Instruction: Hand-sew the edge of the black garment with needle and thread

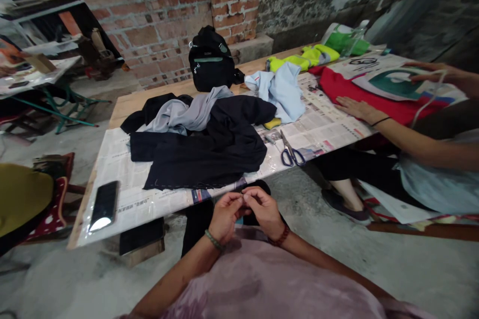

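My left hand [225, 215] and my right hand [265, 209] meet in front of my body, just off the table's near edge. The fingers of both are pinched together, tip to tip. Whatever lies between them is too small to make out. Beyond my hands, dark navy trousers [202, 159] lie spread on the table, with pale stitches along the near hem. A pair of scissors [291, 152] with blue handles rests to the right of the cloth. Grey cloth [179, 113] is bunched on top of the dark fabric.
Newspaper under clear plastic covers the table [112, 159]. A phone [105, 204] lies at its left corner. Behind are a black backpack [213, 62], a light blue garment [282, 92] and a yellow vest [307, 57]. At right, another person's hand holds an iron [392, 83] over red cloth [344, 89].
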`<state>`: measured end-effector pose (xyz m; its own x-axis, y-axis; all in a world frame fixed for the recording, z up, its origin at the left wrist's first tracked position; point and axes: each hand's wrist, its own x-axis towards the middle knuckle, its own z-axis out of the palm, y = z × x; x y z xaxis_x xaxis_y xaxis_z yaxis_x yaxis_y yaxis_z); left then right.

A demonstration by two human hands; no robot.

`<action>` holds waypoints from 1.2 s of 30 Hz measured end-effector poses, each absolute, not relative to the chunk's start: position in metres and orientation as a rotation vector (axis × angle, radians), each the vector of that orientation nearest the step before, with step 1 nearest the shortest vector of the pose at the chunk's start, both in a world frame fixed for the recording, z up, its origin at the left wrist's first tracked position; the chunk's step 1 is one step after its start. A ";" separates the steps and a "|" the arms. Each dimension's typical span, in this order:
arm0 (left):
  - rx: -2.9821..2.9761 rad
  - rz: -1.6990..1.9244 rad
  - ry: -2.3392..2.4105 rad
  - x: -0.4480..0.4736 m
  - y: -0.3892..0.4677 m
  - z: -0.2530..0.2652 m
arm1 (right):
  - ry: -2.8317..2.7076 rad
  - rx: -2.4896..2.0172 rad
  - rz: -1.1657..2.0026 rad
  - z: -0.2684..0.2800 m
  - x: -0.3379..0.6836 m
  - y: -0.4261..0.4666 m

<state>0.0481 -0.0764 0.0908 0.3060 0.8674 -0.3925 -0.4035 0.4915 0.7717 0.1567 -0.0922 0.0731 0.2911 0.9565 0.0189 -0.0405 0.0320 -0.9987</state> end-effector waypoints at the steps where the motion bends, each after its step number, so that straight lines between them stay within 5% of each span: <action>1: 0.609 0.913 0.900 0.048 -0.076 0.091 | -0.963 -1.283 0.998 0.073 0.157 -0.092; 36: 0.592 0.920 0.880 0.050 -0.076 0.090 | -0.862 -1.289 1.084 0.075 0.155 -0.092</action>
<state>0.0497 -0.0757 0.0902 0.3142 0.8666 -0.3877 -0.4257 0.4937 0.7583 0.1548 -0.0918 0.0747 0.2949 0.9521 -0.0813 -0.1353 -0.0426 -0.9899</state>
